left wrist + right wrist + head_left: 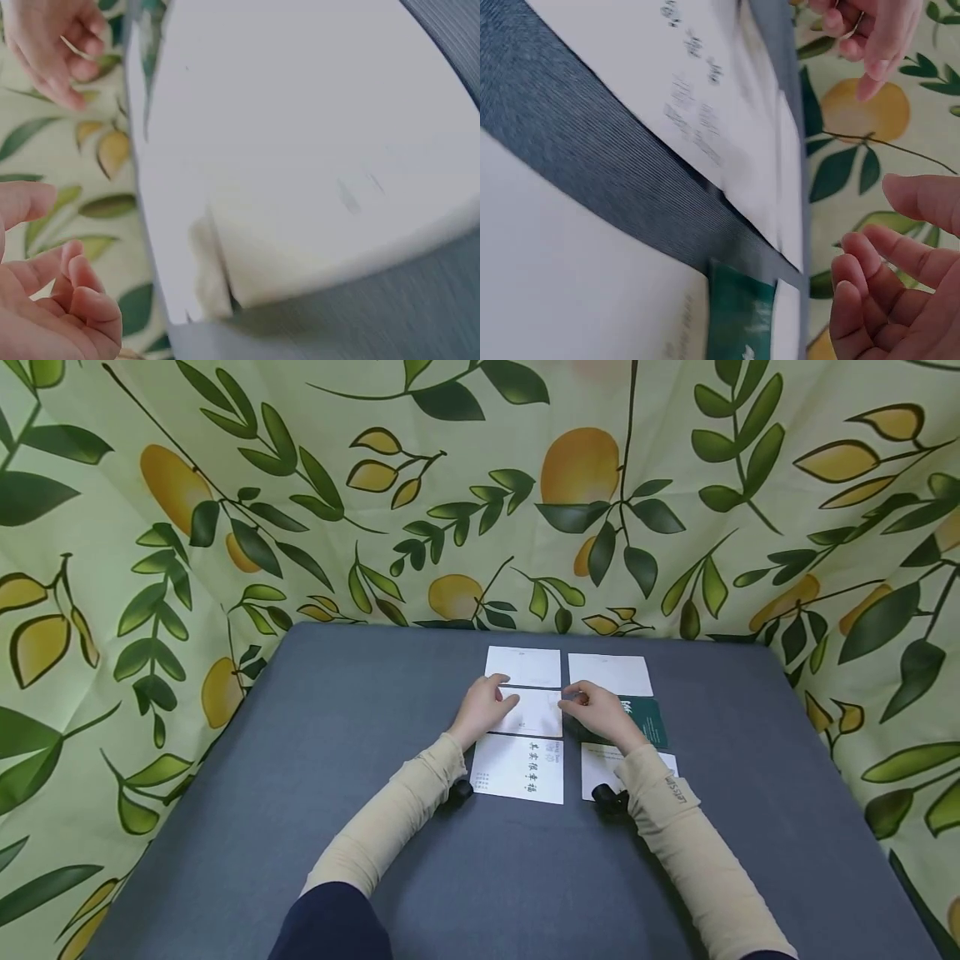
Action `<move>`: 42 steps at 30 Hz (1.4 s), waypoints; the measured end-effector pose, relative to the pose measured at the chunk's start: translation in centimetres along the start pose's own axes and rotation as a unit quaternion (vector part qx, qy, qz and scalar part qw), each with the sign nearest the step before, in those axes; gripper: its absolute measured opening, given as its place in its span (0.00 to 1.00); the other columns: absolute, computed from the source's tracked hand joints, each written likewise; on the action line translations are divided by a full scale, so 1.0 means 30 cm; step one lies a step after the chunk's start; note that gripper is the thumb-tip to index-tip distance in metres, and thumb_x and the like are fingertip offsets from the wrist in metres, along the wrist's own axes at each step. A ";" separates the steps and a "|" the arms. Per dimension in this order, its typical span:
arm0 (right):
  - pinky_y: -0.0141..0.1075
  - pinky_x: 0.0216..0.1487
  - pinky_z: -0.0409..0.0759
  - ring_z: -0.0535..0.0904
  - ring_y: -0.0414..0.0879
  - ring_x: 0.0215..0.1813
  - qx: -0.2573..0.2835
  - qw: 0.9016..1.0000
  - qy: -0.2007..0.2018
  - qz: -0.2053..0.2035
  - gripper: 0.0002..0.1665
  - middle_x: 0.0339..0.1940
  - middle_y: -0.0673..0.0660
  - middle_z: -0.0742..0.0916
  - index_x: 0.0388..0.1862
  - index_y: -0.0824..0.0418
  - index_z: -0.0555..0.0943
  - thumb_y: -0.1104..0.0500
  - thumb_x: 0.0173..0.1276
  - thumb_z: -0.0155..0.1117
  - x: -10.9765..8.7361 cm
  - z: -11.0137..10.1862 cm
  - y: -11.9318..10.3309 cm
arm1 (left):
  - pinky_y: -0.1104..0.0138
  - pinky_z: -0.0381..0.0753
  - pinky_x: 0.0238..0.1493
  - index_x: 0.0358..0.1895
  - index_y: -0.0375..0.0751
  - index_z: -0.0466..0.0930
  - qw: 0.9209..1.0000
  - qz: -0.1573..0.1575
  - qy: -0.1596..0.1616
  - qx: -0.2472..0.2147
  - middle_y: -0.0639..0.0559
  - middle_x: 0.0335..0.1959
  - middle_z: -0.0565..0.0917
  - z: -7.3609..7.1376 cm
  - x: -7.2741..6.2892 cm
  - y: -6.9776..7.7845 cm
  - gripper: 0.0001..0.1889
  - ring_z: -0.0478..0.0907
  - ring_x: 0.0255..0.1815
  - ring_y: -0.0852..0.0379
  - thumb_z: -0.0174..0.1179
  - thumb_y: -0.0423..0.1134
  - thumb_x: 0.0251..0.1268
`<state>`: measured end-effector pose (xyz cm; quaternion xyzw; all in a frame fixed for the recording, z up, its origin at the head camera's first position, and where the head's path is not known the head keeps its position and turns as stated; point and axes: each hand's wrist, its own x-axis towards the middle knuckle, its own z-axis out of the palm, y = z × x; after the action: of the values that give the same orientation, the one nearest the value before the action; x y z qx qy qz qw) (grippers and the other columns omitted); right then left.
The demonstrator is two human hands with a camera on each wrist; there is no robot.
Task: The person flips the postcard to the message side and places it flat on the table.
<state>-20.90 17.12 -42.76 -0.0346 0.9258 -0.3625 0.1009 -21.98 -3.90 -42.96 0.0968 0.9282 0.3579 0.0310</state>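
Note:
White and green cards lie in two columns on the table. My left hand [482, 708] is over the left edge of the middle-left white card [536, 714], thumb and fingers apart. At that card's right edge, my right hand [602, 715] has its fingers loosely bent. Both wrist views show the hands with nothing gripped. Above sits a plain white card [525, 665]; below is a white card with black handwritten characters [517, 768]. In the right column, a dark green card [651, 724], partly hidden by my right hand, lies between two white cards, the upper white card [610, 675] and lower white card [597, 768].
A dark grey cloth covers the table [315, 760]. Behind and beside it hangs a pale curtain [480, 460] with leaf and fruit prints. Small black wrist cameras sit under both sleeves, the right camera [609, 797] overlapping the lower right card.

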 end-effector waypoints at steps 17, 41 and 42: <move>0.57 0.58 0.70 0.68 0.64 0.63 0.071 0.997 0.038 0.018 0.40 0.62 0.68 0.72 0.72 0.60 0.57 0.41 0.68 0.52 -0.095 -0.163 0.102 | 0.56 0.68 0.65 0.73 0.46 0.51 0.970 -0.016 -0.120 -0.213 0.42 0.70 0.64 0.117 -0.025 0.156 0.35 0.65 0.68 0.46 0.54 0.44 0.66; 0.64 0.68 0.50 0.45 0.72 0.72 0.149 0.980 0.012 0.135 0.48 0.72 0.77 0.46 0.73 0.66 0.28 0.53 0.71 0.47 -0.144 -0.167 0.281 | 0.53 0.53 0.72 0.75 0.40 0.34 0.899 -0.042 -0.201 -0.387 0.38 0.74 0.51 0.274 -0.032 0.204 0.44 0.51 0.75 0.44 0.48 0.25 0.57; 0.64 0.68 0.50 0.45 0.72 0.72 0.150 0.979 0.012 0.135 0.48 0.72 0.77 0.46 0.73 0.66 0.28 0.53 0.71 0.47 -0.146 -0.166 0.280 | 0.53 0.52 0.73 0.75 0.40 0.34 0.900 -0.043 -0.201 -0.385 0.39 0.75 0.50 0.275 -0.032 0.204 0.43 0.50 0.75 0.44 0.48 0.25 0.57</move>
<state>-17.61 27.21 -44.18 0.1108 0.8582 -0.4808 0.1417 -19.03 5.77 -44.98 0.1071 0.6955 0.6586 0.2666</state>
